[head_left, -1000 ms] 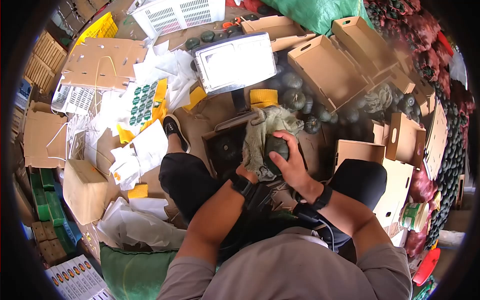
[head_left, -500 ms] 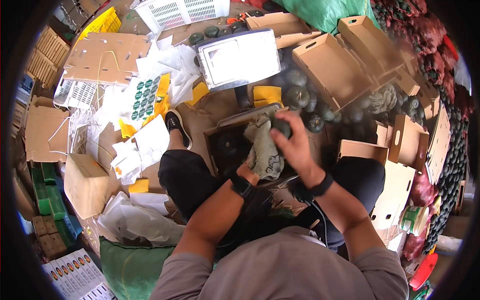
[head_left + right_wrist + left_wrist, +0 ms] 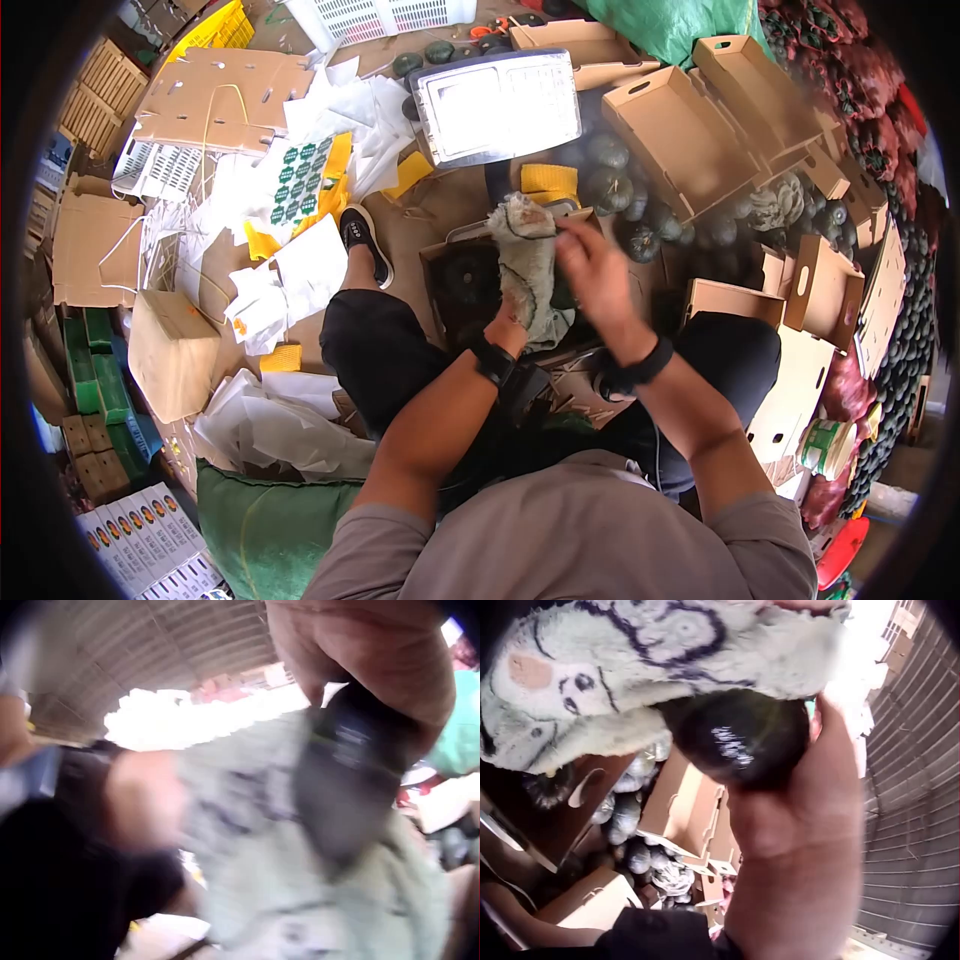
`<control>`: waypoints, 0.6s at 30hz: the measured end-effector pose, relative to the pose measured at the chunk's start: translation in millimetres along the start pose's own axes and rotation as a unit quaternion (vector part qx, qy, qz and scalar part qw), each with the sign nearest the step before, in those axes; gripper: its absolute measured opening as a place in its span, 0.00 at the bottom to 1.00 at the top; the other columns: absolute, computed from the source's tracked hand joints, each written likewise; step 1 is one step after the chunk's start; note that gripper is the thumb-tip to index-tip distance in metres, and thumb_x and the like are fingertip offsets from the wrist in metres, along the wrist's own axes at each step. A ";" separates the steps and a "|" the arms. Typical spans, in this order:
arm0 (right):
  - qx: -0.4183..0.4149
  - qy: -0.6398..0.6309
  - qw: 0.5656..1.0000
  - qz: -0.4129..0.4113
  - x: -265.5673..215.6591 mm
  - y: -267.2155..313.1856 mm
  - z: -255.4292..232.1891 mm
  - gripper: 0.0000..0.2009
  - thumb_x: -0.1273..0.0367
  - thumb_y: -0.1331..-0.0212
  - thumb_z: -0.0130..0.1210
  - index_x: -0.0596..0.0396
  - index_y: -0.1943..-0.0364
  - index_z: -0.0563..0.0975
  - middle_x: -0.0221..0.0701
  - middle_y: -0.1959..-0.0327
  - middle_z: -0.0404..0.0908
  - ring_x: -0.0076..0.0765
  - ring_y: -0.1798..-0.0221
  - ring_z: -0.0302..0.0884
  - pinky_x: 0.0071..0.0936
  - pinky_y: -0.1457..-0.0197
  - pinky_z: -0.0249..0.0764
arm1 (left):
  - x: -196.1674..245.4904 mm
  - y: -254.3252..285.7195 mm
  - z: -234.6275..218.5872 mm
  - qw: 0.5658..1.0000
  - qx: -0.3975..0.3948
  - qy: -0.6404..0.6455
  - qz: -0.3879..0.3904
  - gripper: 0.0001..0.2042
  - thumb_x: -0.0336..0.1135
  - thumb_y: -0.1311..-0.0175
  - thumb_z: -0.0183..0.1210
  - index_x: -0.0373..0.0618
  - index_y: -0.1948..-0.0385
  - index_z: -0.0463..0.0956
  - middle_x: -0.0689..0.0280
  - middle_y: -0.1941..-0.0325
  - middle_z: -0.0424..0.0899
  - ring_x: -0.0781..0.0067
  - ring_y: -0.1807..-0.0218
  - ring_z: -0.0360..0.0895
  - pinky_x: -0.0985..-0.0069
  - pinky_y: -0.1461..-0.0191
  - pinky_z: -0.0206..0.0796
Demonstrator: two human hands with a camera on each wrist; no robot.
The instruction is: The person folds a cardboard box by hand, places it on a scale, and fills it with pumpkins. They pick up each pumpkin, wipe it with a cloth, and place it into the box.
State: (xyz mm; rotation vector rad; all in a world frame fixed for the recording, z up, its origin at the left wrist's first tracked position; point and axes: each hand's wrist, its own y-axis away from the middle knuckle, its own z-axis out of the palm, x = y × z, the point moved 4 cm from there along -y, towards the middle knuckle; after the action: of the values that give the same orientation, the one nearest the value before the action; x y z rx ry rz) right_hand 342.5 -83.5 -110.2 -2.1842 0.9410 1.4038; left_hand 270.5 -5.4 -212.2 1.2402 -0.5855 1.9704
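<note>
In the head view my left hand is largely covered by a pale, dark-patterned cloth, which it holds under a dark green squash. My right hand is on the squash's right side, fingers bent toward the cloth. The squash shows below the cloth in the left wrist view, with a hand around its side. In the blurred right wrist view, my right hand grips the squash from above against the cloth. The left fingers are hidden.
An open carton with dark squashes lies beyond my left hand. Loose squashes and empty cartons stand ahead right. A white-topped bin is ahead; paper and cardboard lie left.
The cloth has changed from spread around the squash to a taller, narrower upright shape. My right hand has shifted slightly right and its fingers have turned; the squash is now more hidden.
</note>
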 end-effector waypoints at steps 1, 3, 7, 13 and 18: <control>0.135 0.138 0.970 -0.150 -29.3 23.5 10.3 0.14 0.67 0.45 0.61 0.55 0.54 0.78 0.41 0.55 0.77 0.48 0.52 0.76 0.32 0.51 0.74 | 15.2 -4.8 4.9 0.999 -0.033 -0.015 0.014 0.14 0.31 0.33 0.49 0.41 0.47 0.68 0.64 0.50 0.76 0.74 0.49 0.73 0.77 0.46 0.68; 0.114 0.139 0.962 -0.205 -30.2 31.3 4.4 0.14 0.69 0.41 0.59 0.56 0.52 0.76 0.37 0.54 0.76 0.27 0.52 0.73 0.23 0.50 0.71 | 46.4 0.0 3.4 0.994 -0.097 -0.045 0.028 0.11 0.32 0.34 0.50 0.42 0.52 0.71 0.66 0.54 0.77 0.72 0.52 0.75 0.76 0.50 0.70; 0.010 -0.349 0.937 0.011 -4.9 17.7 6.1 0.16 0.69 0.39 0.58 0.54 0.47 0.73 0.31 0.51 0.75 0.25 0.53 0.73 0.22 0.51 0.72 | 67.3 4.8 2.6 0.965 -0.135 -0.212 0.072 0.17 0.34 0.47 0.60 0.43 0.53 0.76 0.62 0.53 0.80 0.68 0.55 0.79 0.71 0.52 0.71; -0.020 -0.041 0.978 -0.206 11.1 4.7 -17.0 0.23 0.69 0.39 0.57 0.54 0.40 0.67 0.36 0.49 0.74 0.33 0.46 0.72 0.27 0.44 0.69 | 113.9 29.4 29.5 0.890 0.009 -0.399 0.218 0.21 0.37 0.46 0.60 0.43 0.49 0.72 0.60 0.51 0.77 0.63 0.48 0.75 0.68 0.45 0.67; -0.233 -0.046 0.966 -0.103 -33.5 15.1 -26.8 0.34 0.75 0.57 0.69 0.56 0.41 0.67 0.30 0.47 0.72 0.26 0.44 0.68 0.24 0.39 0.63 | 79.6 16.1 -11.3 0.870 -0.114 -0.427 0.218 0.19 0.35 0.41 0.55 0.43 0.47 0.70 0.61 0.49 0.76 0.65 0.47 0.73 0.71 0.41 0.65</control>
State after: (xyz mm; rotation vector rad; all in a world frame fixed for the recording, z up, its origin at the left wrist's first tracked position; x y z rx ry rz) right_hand 339.9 -99.8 -67.8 -2.4279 0.3559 1.7356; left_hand 229.8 18.9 -145.4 1.9285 -1.6043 1.5111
